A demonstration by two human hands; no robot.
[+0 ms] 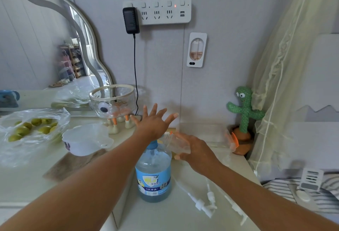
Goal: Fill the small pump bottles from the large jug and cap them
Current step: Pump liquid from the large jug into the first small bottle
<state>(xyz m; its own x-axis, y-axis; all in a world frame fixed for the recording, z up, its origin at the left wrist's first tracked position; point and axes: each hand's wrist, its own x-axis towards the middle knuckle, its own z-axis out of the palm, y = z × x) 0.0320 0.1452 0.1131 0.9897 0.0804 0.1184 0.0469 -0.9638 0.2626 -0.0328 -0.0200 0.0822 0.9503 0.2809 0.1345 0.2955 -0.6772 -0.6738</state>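
The large jug (153,172), clear with bluish liquid, a blue label and a blue cap, stands upright on the white table (183,216) in front of me. My left hand (153,123) is stretched out above and behind the jug with its fingers spread wide, holding nothing. My right hand (194,150) grips a small clear plastic bottle (174,143), tilted on its side just right of the jug's neck. Three white pump caps (203,203) with long tubes lie on the table to the right of the jug.
A white bowl (80,140) and a plastic bag of green fruit (31,129) sit at left. A glass bowl with a googly eye (112,102) stands by the mirror. A clear box (201,131) and a green cactus toy (243,117) stand at the back right.
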